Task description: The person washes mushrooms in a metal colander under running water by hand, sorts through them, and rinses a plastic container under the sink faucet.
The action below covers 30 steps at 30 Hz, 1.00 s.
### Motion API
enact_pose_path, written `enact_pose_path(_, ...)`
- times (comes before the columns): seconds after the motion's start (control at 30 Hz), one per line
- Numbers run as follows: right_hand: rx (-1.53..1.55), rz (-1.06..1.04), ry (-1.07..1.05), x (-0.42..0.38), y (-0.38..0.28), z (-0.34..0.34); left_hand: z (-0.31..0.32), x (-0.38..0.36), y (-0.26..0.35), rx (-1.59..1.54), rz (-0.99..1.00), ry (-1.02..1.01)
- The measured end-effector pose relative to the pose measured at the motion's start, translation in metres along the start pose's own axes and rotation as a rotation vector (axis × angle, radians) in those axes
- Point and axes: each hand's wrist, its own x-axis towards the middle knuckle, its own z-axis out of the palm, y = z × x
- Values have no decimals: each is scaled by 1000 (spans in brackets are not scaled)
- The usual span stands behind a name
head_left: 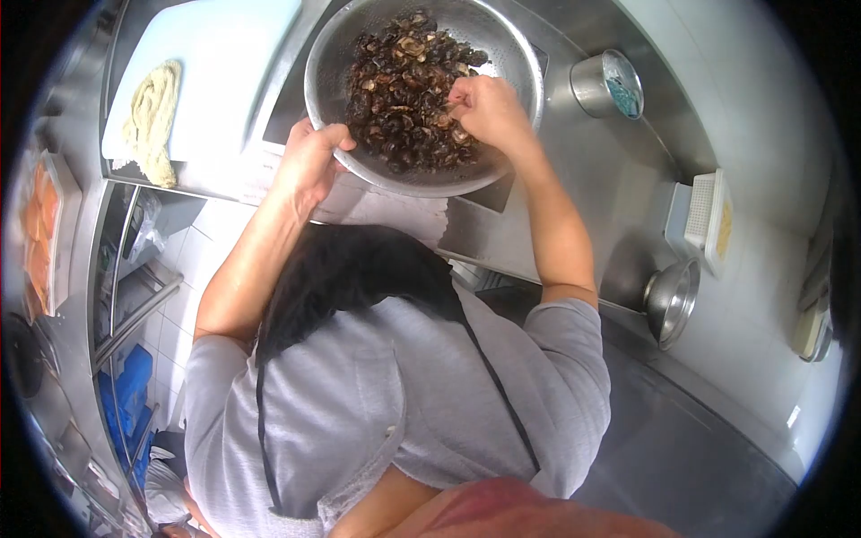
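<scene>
A large perforated metal colander [511,54] holds a heap of dark brown, shiny pieces, perhaps mushrooms or shellfish [395,99]. My left hand [312,160] grips the colander's rim at its lower left, thumb over the edge. Inside the bowl, at the right side of the heap, my right hand [489,112] has its fingers pinched together at the pieces. What lies between those fingertips is too small to name.
A white cutting board [220,63] with a yellowish cloth [154,117] lies at left. Right of the colander are a metal pot [592,85], white plastic baskets [704,215] and a metal bowl [673,303]. A tray of orange food [45,233] stands far left. Part of another person shows at lower left.
</scene>
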Motion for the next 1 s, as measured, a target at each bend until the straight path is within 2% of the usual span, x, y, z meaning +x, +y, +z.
enact_pose_path(0.2, 70, 40, 37, 6, 5, -10, 3, -1, 2, 48, -21, 1)
enact_pose_path(0.3, -111, -102, 223, 6, -20, -7, 4, 2, 1, 55, -27, -23)
enact_pose_path(0.37, -89, -380, 248, 15, -21, 15, 0, 6, 0, 57, -39, -45)
enact_pose_path(0.43, -190, -345, 47, 19, -21, 23, 0, 7, 0, 59, -32, -49)
enact_pose_path(0.53, -86, -223, -94, 15, -15, 14, 3, 5, 1, 84, -15, -29)
enact_pose_path(0.63, 165, -183, -42, -1, -11, -10, 3, 2, 3, 106, -31, -20)
enact_pose_path(0.67, 199, -81, -68, 0, -6, -11, 6, 0, 5, 81, -28, -20)
enact_pose_path(0.77, 667, 114, -120, 6, 18, -6, 4, 4, 0, 59, -24, -12)
enact_pose_path(0.8, 652, 170, -137, 7, 21, -10, 1, 7, -2, 59, -22, -6)
enact_pose_path(1.0, 400, 122, 34, 9, 30, 1, 1, 6, 1, 74, -31, -54)
